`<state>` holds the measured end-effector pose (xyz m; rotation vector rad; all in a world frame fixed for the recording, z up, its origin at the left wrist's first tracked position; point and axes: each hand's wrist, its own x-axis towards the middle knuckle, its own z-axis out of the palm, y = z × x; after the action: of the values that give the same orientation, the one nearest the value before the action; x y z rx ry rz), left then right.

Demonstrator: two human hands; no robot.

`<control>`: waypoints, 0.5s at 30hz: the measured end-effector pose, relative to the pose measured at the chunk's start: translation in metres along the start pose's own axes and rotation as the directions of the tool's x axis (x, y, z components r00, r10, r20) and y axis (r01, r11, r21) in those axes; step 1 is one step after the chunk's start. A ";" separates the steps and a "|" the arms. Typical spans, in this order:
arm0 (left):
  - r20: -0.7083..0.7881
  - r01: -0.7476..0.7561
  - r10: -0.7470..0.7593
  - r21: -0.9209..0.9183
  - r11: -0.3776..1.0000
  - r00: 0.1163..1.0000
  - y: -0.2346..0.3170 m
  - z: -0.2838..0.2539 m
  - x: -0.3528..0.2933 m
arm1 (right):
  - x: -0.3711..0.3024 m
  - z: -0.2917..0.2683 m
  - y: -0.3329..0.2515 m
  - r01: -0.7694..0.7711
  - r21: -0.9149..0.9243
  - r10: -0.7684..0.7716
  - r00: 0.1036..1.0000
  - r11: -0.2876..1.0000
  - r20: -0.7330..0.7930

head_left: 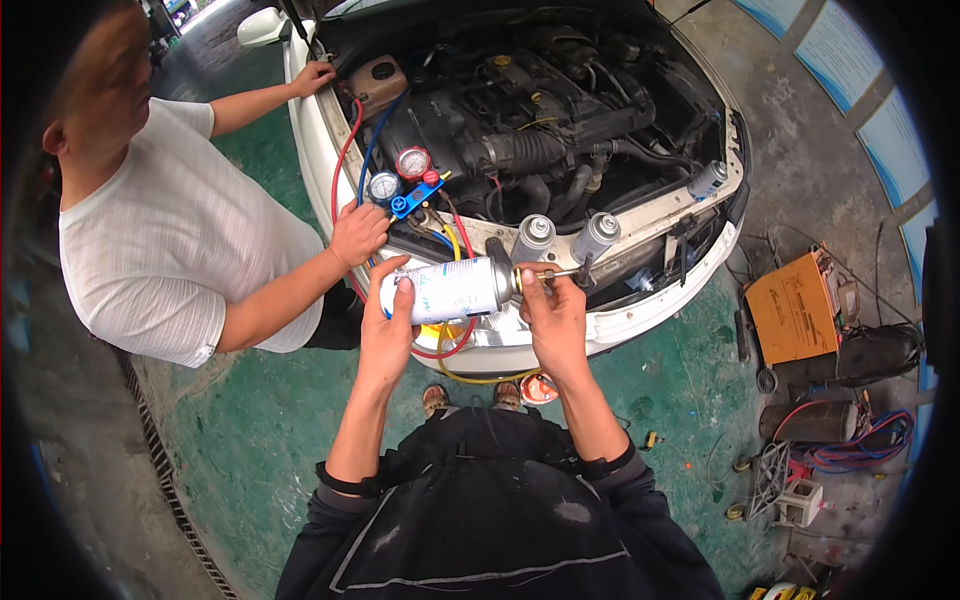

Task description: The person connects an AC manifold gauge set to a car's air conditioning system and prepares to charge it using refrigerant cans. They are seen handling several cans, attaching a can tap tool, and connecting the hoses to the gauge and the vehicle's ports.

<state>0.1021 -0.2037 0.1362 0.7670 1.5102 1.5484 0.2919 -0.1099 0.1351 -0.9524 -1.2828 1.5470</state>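
My left hand (385,325) is wrapped around a white refrigerant can (450,288), held sideways with its top to the right. At that top, my right hand (555,315) pinches a can tap valve (560,274) with a brass part and a thin metal stem. Whether the tap is fastened to the can I cannot tell. Just beyond the can lies a blue manifold (417,199) with a red gauge (413,163) and a blue gauge (384,187). Another person's hand (359,235) is beside it.
A white car's engine bay (540,110) is open ahead. Two cans, one left (535,235) and one right (598,235), stand on its front frame, with another can (709,178) farther right. A yellow hose (480,378) hangs over the bumper. An orange box (795,310) sits at right.
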 end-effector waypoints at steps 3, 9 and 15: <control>0.004 -0.138 0.138 0.086 0.987 0.990 -0.008 -0.001 -0.001 | 0.000 -0.002 0.004 -0.010 0.018 0.010 1.000 1.000 -0.004; -0.094 -0.231 0.218 -0.166 0.959 0.972 -0.027 0.001 -0.001 | -0.004 0.000 0.005 -0.028 0.039 0.027 0.999 0.999 0.023; -0.034 -0.187 0.196 0.183 0.965 0.980 -0.006 -0.002 -0.012 | -0.004 -0.003 0.014 -0.045 0.058 0.045 0.999 0.997 -0.005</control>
<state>0.1071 -0.2155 0.1319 1.0087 1.6713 1.5970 0.2934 -0.1137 0.1212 -0.9539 -1.2133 1.6062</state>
